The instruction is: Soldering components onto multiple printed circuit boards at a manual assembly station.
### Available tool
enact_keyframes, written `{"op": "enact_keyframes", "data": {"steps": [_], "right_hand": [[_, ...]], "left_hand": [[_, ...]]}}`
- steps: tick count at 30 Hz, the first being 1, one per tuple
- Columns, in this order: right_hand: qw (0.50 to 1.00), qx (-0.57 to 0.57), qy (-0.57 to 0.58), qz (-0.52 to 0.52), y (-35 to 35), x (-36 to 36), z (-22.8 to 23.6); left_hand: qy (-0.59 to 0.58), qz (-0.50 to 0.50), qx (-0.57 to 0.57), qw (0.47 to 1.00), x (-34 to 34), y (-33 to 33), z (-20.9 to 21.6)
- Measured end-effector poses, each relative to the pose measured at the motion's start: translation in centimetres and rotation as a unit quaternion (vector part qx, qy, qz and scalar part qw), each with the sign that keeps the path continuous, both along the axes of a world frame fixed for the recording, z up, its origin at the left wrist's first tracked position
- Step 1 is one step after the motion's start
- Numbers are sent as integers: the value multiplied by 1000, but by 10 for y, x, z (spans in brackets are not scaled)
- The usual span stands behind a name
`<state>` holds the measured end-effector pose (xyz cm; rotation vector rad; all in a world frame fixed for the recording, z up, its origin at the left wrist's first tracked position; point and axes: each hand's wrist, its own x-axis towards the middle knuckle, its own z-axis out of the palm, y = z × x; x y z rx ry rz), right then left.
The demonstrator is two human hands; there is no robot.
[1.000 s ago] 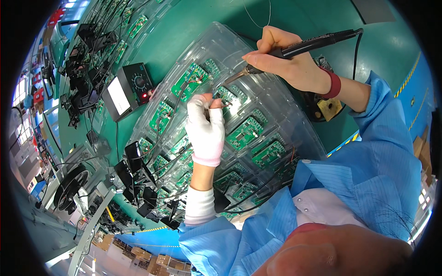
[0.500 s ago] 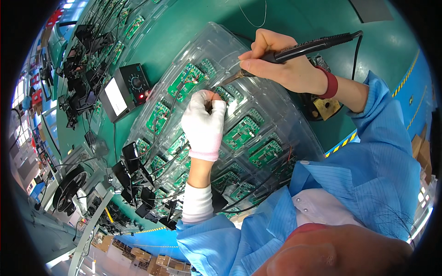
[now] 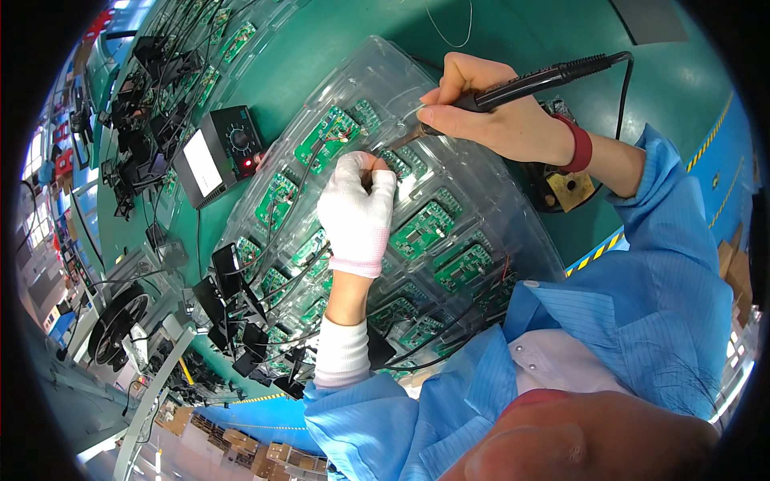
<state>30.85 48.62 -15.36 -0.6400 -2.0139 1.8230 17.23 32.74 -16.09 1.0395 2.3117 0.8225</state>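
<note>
My right hand (image 3: 521, 128) grips a black soldering iron (image 3: 533, 86) like a pen, its tip slanting down left toward a green circuit board (image 3: 395, 163). My left hand (image 3: 355, 215), in a white glove with bare fingertips showing, is closed in a pinch at that board's left edge, close to the iron's tip. What the pinch holds is hidden by the fingers. The board lies in a clear plastic tray (image 3: 391, 76). Around it sit several more boards, one up and left with wires attached (image 3: 327, 138) and one below right (image 3: 421, 230).
Left of the tray stands a black soldering station (image 3: 216, 156) with a lit red light. A stand with a yellow sponge (image 3: 571, 191) is beside my right wrist. Black adapters (image 3: 228, 272) and cables hang over the tray's left side. A thin wire loop (image 3: 449, 40) lies at the back.
The whole view has shifted slightly. Both hands and the soldering iron keep nearly the same place at the board.
</note>
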Motion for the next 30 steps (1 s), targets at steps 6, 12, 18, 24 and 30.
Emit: {"op": "enact_keyframes", "data": {"steps": [6, 12, 18, 24, 30], "right_hand": [[1000, 8, -3, -1, 0, 0, 0], [1000, 8, -5, -2, -1, 0, 0], [1000, 14, 7, 5, -2, 1, 0], [998, -21, 45, -38, -5, 13, 2], [991, -55, 84, -87, -8, 29, 3]], "left_hand": [[-3, 7, 4, 1000, 1, 0, 0], [-6, 9, -2, 1000, 1, 1, 2], [10, 6, 2, 1000, 2, 0, 0], [18, 6, -2, 1000, 3, 2, -1], [0, -1, 6, 1000, 0, -2, 1]]}}
